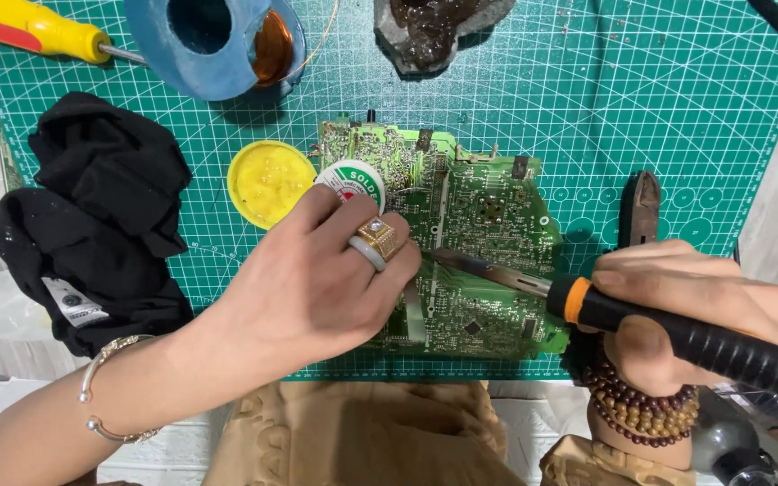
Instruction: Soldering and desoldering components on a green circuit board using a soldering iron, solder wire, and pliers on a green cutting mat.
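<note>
Right hand (677, 297) gripping soldering iron (677, 333) over circuit board (488, 216)

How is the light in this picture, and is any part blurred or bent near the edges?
Head view: light is even and bright, with soft shadows under the left hand and beside the black cloth. The circuit board and soldering iron in the right hand look sharp. The cutting mat grid lines curve slightly toward the edges, a wide-lens effect. No strong glare.

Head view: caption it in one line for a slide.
Right hand holds a soldering iron to a green circuit board while the left hand rests on it.
</note>
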